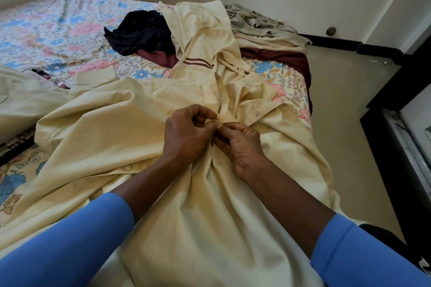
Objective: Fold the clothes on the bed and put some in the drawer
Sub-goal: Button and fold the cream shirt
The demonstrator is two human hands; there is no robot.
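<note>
Both hands are right at the middle of the big cream garment [112, 137], which lies spread across the near end of the bed [46, 30] and drapes over its front edge toward the camera. The left hand [186, 133] is curled tight, thumb and fingertips pinching the cloth at the front opening. The right hand [240, 147] meets it from the other side, fingers bent and nipping the same strip of fabric, so the two hands touch fingertip to fingertip. What sits between those fingertips is too small to make out. A pale button [127, 167] shows on the garment's edge below the left wrist, and blue sleeves [70, 247] cover both forearms. Farther up the floral sheet, a second cream piece with two maroon stripes [205, 30] lies heaped over a maroon cloth [279, 58], with a dark navy bundle [137, 32] just beside it on the left and a crumpled grey patterned cloth [256, 23] at the far right corner. More cream fabric [18, 100] lies at the left edge.
</note>
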